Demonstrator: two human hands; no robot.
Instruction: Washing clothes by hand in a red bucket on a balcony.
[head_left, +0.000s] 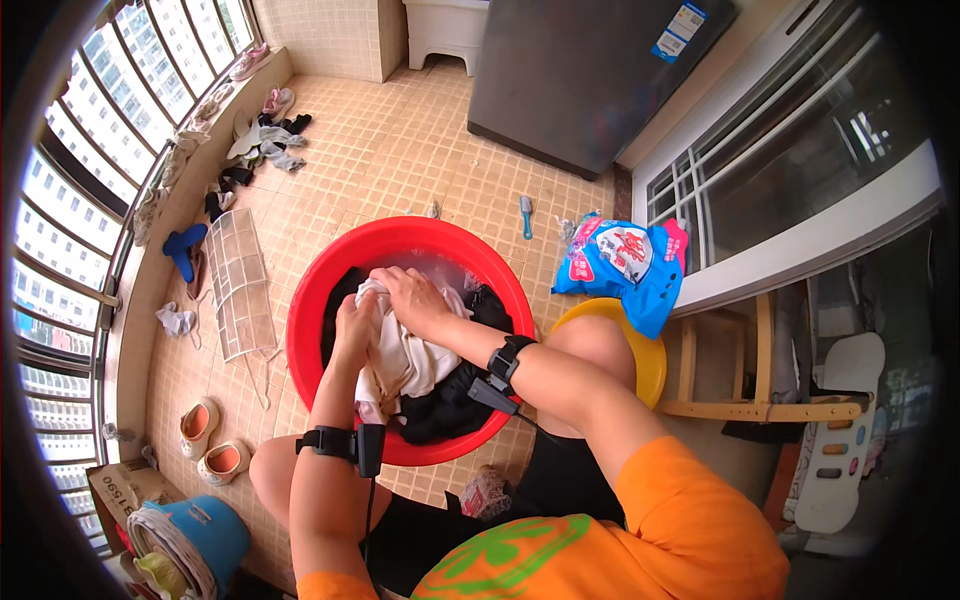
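Note:
A round red plastic basin (301, 315) stands on the tiled floor between my knees, holding water, cream-white cloth (409, 356) and black cloth (442, 409). My left hand (354, 322) grips a bunched part of the cream-white cloth. Beside it, my right hand (412, 296) lies over the same cloth, fingers bent onto it; part of the cloth is hidden under both hands. The black cloth lies around the light one in the basin. Both forearms wear black straps with small devices.
A blue detergent bag (630, 259) rests by a yellow basin (652, 367) at the right. A blue-handled brush (526, 217) lies beyond the red basin. Mesh panels (240, 285), pale shoes (223, 461) and a blue bucket (225, 536) are at left. A dark appliance (570, 82) stands ahead.

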